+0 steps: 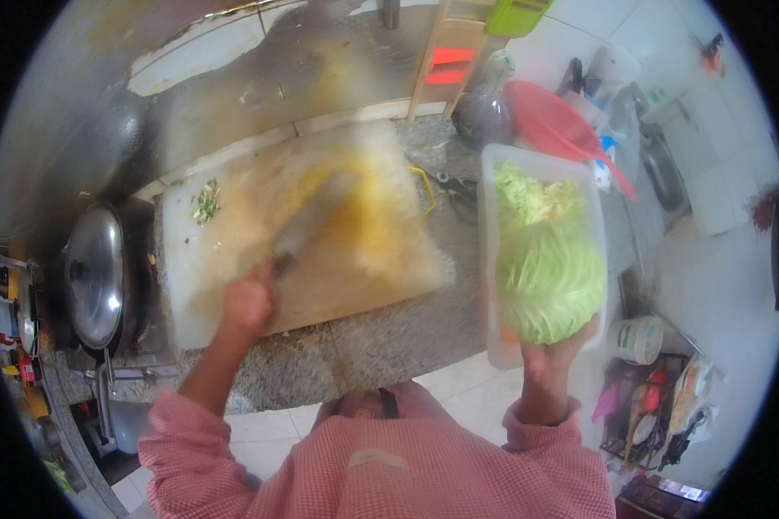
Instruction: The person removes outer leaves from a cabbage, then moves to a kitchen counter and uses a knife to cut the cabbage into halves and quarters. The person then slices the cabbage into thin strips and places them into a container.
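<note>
My left hand point(250, 301) grips the dark handle of a kitchen knife point(311, 211). Its broad blade, blurred, slants to the upper right above a stained white cutting board point(201, 305). A small heap of chopped greens point(207, 202) lies at the board's upper left. On the right, my right hand point(548, 363) holds a large piece of green cabbage point(548, 279) from below, its fingers partly hidden. The cabbage is over or inside a translucent plastic container point(485, 259); which one I cannot tell. Shredded cabbage point(526, 191) shows at the container's far end.
A lidded pan point(95, 276) sits on the stove at left, its handle toward me. Scissors point(459, 188) lie between board and container. Behind are a red plastic colander point(552, 123) and a plastic bag point(487, 107). The stone counter's front edge point(363, 350) runs before me.
</note>
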A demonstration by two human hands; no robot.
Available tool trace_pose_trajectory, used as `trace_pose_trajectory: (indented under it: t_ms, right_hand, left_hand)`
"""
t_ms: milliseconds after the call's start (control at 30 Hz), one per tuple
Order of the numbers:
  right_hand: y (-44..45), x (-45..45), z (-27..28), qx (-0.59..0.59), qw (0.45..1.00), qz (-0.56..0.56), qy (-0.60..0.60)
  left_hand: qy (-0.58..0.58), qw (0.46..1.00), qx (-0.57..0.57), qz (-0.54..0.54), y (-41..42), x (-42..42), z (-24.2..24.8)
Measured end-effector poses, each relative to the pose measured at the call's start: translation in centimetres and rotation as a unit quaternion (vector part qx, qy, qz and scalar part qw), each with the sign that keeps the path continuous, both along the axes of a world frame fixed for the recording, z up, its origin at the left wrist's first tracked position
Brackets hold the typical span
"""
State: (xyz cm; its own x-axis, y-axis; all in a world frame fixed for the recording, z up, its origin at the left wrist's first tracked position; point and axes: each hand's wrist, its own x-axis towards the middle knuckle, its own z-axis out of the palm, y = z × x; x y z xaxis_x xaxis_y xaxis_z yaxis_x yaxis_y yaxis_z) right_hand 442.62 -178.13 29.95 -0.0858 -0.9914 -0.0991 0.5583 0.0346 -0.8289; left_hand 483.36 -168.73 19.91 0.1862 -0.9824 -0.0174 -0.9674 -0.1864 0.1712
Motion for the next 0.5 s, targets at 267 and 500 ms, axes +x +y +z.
trace_pose_trajectory:
  t_ms: [267, 500]
  right_hand:
    - [0.3, 4.3, 0.9, 0.05, 0.99, 0.001, -0.131]
    - [0.5, 6.5, -0.4, 0.02, 0.997, 0.053, -0.047]
  left_hand:
    - [0.352, 0.925, 0.121, -0.08, 3.7, -6.2, 3.2]
    - [0.621, 0.756, 0.085, 0.191, -2.0, 4.7, 1.4]
